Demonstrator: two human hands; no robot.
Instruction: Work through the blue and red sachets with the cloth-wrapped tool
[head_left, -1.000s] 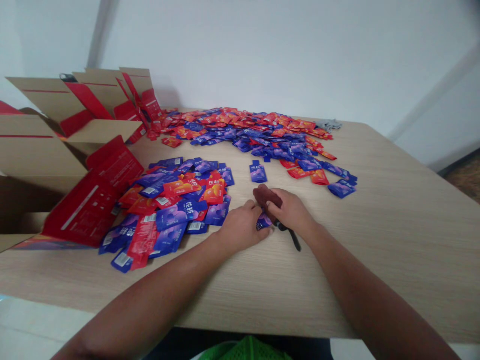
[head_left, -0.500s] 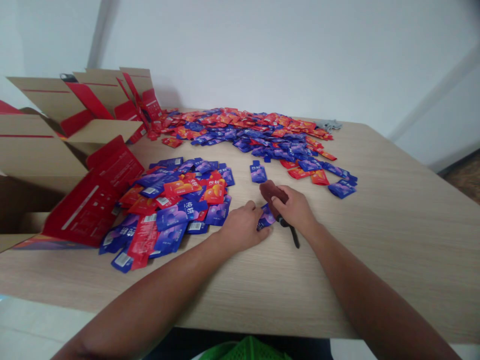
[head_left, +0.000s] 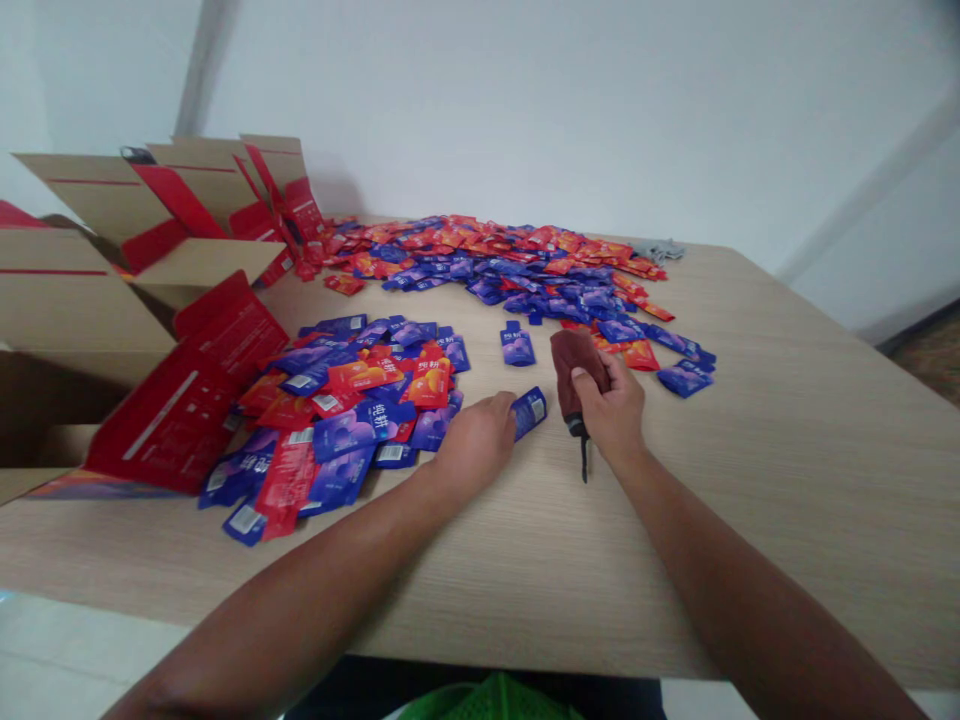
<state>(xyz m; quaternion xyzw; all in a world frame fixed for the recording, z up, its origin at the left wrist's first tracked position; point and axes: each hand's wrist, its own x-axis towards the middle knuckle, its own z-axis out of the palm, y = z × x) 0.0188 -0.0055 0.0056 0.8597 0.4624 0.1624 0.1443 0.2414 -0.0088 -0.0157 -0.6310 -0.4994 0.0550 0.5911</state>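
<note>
My left hand (head_left: 480, 435) is closed on a small blue pouch (head_left: 529, 412), held just over the table with its barcode side showing. My right hand (head_left: 611, 405) grips a brown cloth-covered bundle (head_left: 577, 372) with a black end and a dangling black strap; its exact kind is unclear. The bundle is apart from the pouch, to its right. Beyond both hands, a single blue-purple pouch (head_left: 517, 345) lies flat on the table. Left of my left hand spreads a heap of blue and red pouches (head_left: 360, 430).
Open cardboard boxes (head_left: 67, 300) with red flaps stand along the left side. A long pile of red and blue pouches (head_left: 487, 260) runs across the back by the wall. A few loose pouches (head_left: 684, 378) lie to the right, and a grey crumpled item (head_left: 660, 249) is behind.
My left hand has picked up the blue pouch and turned it to the barcode side. My right hand has lifted the brown bundle off the pouch and moved it right.
</note>
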